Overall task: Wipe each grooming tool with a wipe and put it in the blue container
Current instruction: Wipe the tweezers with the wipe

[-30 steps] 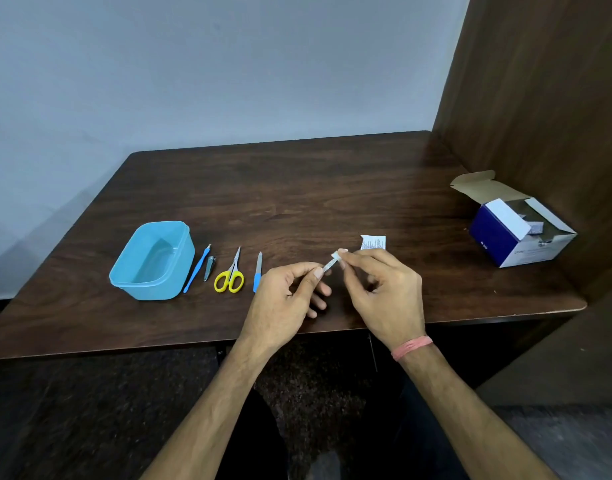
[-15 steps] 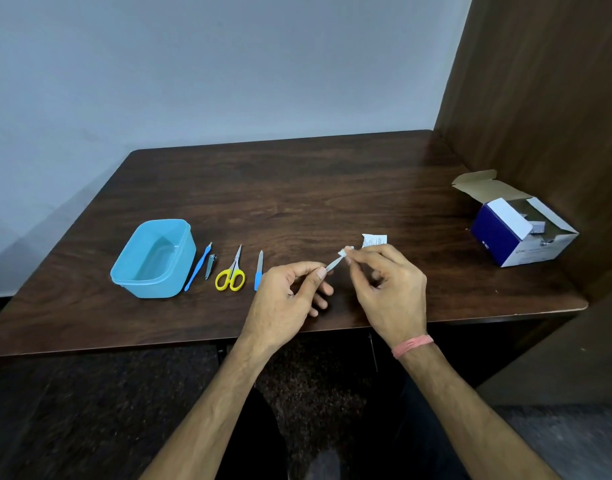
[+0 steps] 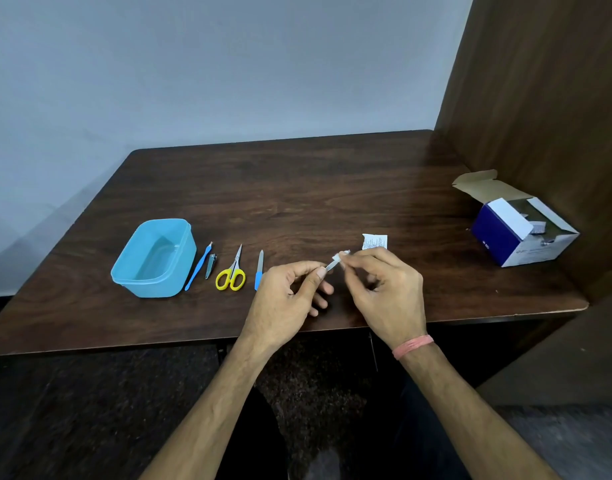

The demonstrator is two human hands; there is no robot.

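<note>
Two hands meet at mid-frame above the worktop (image 3: 297, 188): the left hand (image 3: 290, 296) pinches a small metal tool (image 3: 330, 266) by its near end, while the right hand (image 3: 384, 292) pinches a wipe (image 3: 340, 255) round its tip. Left of them lie a file (image 3: 259, 270), scissors (image 3: 232, 271), clippers (image 3: 211, 266) and a blue pick (image 3: 198, 268), beside the tub (image 3: 155, 258). A torn sachet (image 3: 374, 241) lies behind; a box (image 3: 519, 230) sits far right.

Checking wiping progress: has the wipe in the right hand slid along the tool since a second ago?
Yes. The wipe has slid away from the left hand, toward the torn packet.
</note>
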